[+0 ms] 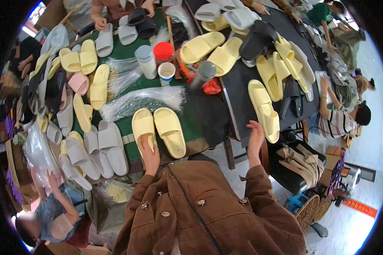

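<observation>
Two pale yellow slide slippers lie side by side on the green tabletop in front of me. My left hand [150, 152] grips the heel of the left slipper [143, 121], fingers over its footbed. Its partner, the right slipper [170, 131], lies beside it with no hand on it. Over by the black table's near edge, my right hand [255, 138] is raised with its fingers apart and holds nothing. Just beyond its fingertips is a single yellow slipper [264, 110], sticking out past that edge; whether they touch is hard to tell.
Clear plastic bags [144, 101] lie beyond the pair, near a red-lidded jar [163, 52] and a grey-lidded bottle [146, 62]. Grey slippers [112, 146] crowd the left; mixed slippers [270, 74] pile up right. A black chair [291, 170] stands at right. Other people work around the tables.
</observation>
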The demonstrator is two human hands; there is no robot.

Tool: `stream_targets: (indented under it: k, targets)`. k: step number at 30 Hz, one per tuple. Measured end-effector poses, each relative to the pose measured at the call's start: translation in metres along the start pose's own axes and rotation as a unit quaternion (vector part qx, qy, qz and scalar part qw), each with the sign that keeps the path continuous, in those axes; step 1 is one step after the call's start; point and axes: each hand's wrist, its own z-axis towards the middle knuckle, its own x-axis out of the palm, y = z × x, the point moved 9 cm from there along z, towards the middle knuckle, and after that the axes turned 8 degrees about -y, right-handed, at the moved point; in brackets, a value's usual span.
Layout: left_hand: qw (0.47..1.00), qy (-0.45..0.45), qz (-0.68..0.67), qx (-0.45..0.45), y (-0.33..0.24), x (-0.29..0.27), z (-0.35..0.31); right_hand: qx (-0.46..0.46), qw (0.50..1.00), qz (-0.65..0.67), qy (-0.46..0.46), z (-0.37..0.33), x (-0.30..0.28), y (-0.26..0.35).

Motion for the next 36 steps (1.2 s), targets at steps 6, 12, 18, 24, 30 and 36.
stream_targets:
  k: [6, 12, 18, 24, 30, 36]
  targets:
    - [0.998, 0.057, -0.016, -0.003, 0.005, 0.025, -0.012, -0.091, 0.924, -0.186, -0.321, 0.035, -0.151, -0.010]
    - [0.985, 0.148, 0.077, 0.051, -0.001, 0.059, -0.012, 0.158, 0.977, -0.008, -0.142, 0.075, -0.145, -0.101]
    - [0.974, 0.189, 0.113, 0.053, -0.010, 0.064, -0.010, 0.202, 0.976, 0.049, -0.059, 0.080, -0.135, -0.102]
    - [0.974, 0.210, 0.080, 0.033, -0.006, 0.065, -0.010, 0.263, 0.952, 0.135, 0.083, 0.051, -0.115, -0.098]
    - [0.983, 0.181, -0.007, 0.041, 0.013, 0.063, -0.028, 0.295, 0.906, 0.283, 0.115, 0.002, -0.087, -0.090]
    - [0.979, 0.187, 0.056, 0.060, 0.017, 0.063, -0.029, 0.303, 0.868, 0.276, 0.281, -0.044, -0.058, -0.071]
